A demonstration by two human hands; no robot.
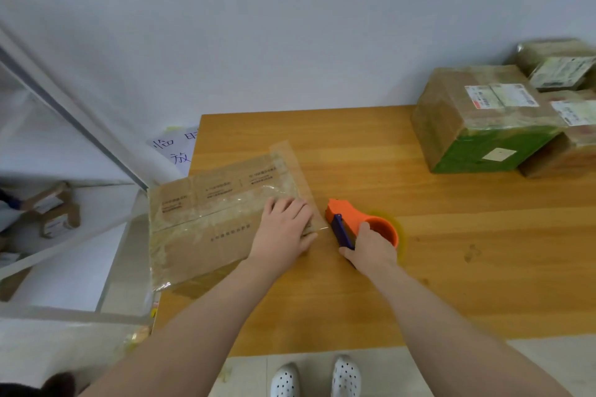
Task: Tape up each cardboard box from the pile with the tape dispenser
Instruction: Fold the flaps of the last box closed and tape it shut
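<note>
Left hand (pixel 283 232) pressing box (pixel 200 242), flat, seemingly tape-wrapped

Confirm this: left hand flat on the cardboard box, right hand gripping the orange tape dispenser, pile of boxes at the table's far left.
Wrong side: the head view shows the pile of boxes at the table's far right. The rest holds: left hand flat on the cardboard box, right hand gripping the orange tape dispenser.

The single head-worn camera looks steeply down, close over the table (pixel 354 155), facing the wall (pixel 290 26).
</note>
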